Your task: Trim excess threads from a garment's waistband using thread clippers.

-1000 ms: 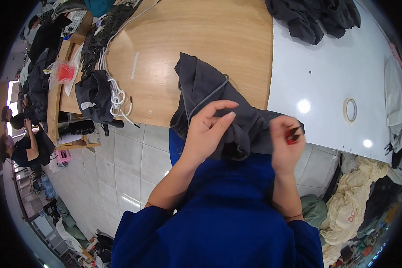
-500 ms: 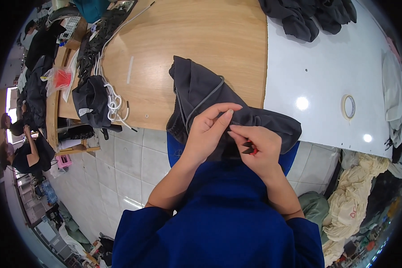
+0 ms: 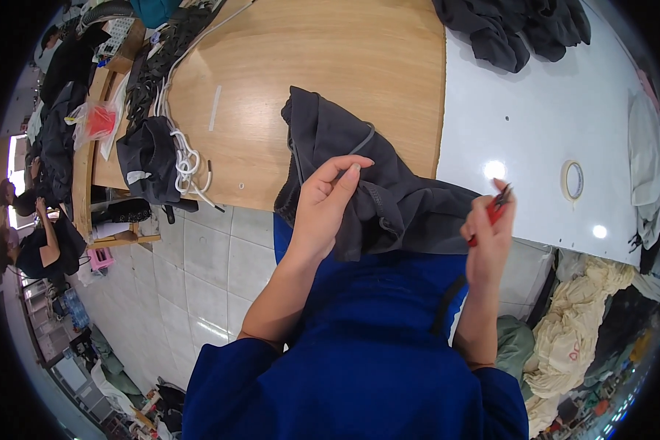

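Note:
A dark grey garment [image 3: 411,194] lies across the table edge and hangs toward my lap. A grey cord [image 3: 368,137] loops over it near the gathered edge. My left hand [image 3: 321,209] is above the garment, thumb and forefinger pinched together beside the cord. What sits between those fingertips is too small to make out. Out to the right, past the garment's end, my right hand [image 3: 489,238] is closed around red-handled thread snips [image 3: 498,209], their dark blades pointing up and away from me.
The wooden tabletop [image 3: 330,51] meets a white one [image 3: 484,110] bearing a tape roll [image 3: 571,180] and dark garments [image 3: 521,29]. Another dark garment [image 3: 148,161] and white cords [image 3: 185,165] lie at the left. Cream fabric [image 3: 576,323] is heaped at the right. A person [image 3: 44,242] sits far left.
My right hand has drawn away to the right with the snips, whose blades now point up. My left hand has shifted slightly left and up, and the garment below it has been uncovered.

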### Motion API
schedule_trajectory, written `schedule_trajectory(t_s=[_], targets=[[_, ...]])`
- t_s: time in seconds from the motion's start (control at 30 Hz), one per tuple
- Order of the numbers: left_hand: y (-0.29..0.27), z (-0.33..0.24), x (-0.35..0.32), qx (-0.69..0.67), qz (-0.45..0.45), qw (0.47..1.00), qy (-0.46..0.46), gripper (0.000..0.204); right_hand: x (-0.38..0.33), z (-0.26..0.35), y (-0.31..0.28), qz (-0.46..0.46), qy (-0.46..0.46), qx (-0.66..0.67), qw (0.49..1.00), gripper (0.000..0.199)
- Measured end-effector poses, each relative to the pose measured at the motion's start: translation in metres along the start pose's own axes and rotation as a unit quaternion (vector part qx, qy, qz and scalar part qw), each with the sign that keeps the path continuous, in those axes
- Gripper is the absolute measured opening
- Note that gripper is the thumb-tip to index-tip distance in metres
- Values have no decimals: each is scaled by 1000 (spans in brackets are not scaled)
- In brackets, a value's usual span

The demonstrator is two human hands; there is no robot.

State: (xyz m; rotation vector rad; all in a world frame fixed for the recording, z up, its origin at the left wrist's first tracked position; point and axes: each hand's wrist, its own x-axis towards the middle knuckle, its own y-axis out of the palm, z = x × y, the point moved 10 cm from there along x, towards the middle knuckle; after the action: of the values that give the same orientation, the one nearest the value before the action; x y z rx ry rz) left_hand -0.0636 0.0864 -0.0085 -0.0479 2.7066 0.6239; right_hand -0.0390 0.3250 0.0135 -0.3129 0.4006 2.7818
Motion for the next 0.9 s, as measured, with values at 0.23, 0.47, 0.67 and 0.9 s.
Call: schedule_trajectory(t_s=[0.23,0.47,0.67,0.9], targets=[[12,-7,-4,-38,17,999,6,20,-36,-34,62,181,-3,-269,946,27],[29,-14,-17,104,89,991,14,22,-11,-35,38,173,208,152,951,15],[49,2,-29,172,214,961,-45,22,8,-27,47,188,161,103,963,14],[52,-17,-28,124,173,975,64,22,11,-4,29,47,-5,-95,994,32]])
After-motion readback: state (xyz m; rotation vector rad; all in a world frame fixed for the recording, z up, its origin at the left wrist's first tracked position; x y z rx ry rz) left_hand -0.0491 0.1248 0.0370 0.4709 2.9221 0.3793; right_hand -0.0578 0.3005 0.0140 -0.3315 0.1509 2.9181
